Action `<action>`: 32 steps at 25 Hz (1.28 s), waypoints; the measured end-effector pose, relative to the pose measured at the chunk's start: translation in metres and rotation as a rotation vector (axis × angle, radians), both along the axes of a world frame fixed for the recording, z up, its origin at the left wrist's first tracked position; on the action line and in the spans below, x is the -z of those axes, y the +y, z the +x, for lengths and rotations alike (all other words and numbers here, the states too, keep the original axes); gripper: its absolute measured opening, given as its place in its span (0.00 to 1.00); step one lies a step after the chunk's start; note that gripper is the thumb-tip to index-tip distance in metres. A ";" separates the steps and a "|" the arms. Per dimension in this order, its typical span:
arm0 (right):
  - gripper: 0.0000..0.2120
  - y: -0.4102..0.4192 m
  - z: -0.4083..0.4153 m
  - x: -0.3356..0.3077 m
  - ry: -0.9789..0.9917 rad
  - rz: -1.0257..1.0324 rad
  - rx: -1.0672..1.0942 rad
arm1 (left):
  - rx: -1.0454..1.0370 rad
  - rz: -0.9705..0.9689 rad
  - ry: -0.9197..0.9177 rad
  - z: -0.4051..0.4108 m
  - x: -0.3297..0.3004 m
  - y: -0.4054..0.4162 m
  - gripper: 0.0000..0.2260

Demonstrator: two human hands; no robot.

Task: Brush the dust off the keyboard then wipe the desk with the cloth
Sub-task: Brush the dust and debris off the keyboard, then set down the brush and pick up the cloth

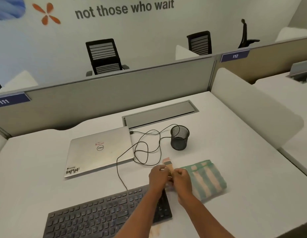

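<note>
A small brush (168, 164) is held between the left hand (158, 176) and right hand (182, 181), above a black keyboard (104, 213); a striped cloth (204, 179) is seen just right of the right hand.

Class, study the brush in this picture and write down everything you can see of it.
The brush is a small flat paintbrush with a pale wooden handle, a grey metal band and short pinkish bristles. It is held above the desk, bristles pointing up and away from the person. The left hand and right hand both grip the handle, hiding most of it. It sits between the keyboard and the cloth, touching neither as far as can be seen.
</note>
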State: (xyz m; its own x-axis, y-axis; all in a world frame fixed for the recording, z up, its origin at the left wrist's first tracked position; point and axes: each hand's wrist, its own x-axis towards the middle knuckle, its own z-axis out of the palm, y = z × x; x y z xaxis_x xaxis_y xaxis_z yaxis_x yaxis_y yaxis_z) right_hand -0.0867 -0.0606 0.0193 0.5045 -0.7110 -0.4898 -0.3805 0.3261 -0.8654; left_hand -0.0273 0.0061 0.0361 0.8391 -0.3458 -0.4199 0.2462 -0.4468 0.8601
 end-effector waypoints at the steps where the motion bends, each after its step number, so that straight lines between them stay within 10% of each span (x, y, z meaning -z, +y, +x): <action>1: 0.06 -0.007 0.006 0.003 0.035 -0.023 -0.050 | -0.016 0.046 0.016 0.009 0.003 -0.007 0.08; 17: 0.12 -0.058 0.046 0.014 0.337 -0.573 -0.727 | -0.194 0.242 0.016 0.040 0.017 -0.061 0.08; 32: 0.21 -0.121 -0.029 -0.004 0.134 -0.837 -0.500 | 0.013 0.328 -0.342 -0.020 0.014 -0.076 0.15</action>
